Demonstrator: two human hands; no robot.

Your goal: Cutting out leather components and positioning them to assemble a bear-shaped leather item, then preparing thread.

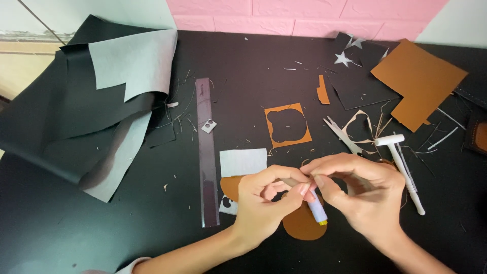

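Both hands are meeting over the dark tabletop (253, 76), just above a rounded brown leather piece (303, 226). The left hand (264, 200) is curling its fingers and pinching the upper end of a small pale-blue tube with a yellow tip (318, 209). The right hand (357, 190) is pressing its fingers together on the same tube from the other side. A transparent ruler (207, 152) is lying left of the hands, a white hammer-shaped tool (403, 167) right, and an orange cut-out square (287, 125) beyond.
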